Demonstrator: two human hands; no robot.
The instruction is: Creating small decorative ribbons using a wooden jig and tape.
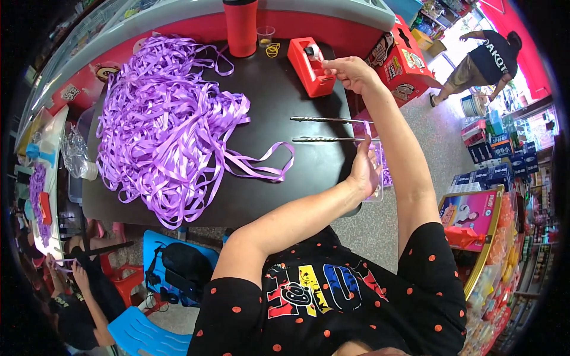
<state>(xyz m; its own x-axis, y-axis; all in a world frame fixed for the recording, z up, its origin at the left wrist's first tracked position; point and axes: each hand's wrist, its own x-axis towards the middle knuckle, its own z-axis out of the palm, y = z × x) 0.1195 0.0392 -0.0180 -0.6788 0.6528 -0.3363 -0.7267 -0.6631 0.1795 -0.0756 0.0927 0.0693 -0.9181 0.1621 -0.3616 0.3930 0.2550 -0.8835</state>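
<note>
A red tape dispenser [319, 84] stands at the table's far right corner. My right hand [354, 75] reaches its front end, thumb and forefinger pinched on the clear tape there. Two thin metal rods, one farther [323, 119] and one nearer [325, 140], point left over the tabletop. A narrow purple ribbon strip [367, 128] spans their right ends. My left hand [363, 170] is closed beside the nearer rod, its thumb against the strip; its other fingers are partly hidden. Under that hand sits a clear plastic box [374, 196] with purple ribbon pieces.
A big tangled heap of purple ribbon [169, 124] covers the left of the dark table [267, 199]. A red tumbler [241, 29], a small clear cup [265, 35] and yellow rubber bands [272, 50] stand behind. Blue chairs [148, 333] and other people are nearby.
</note>
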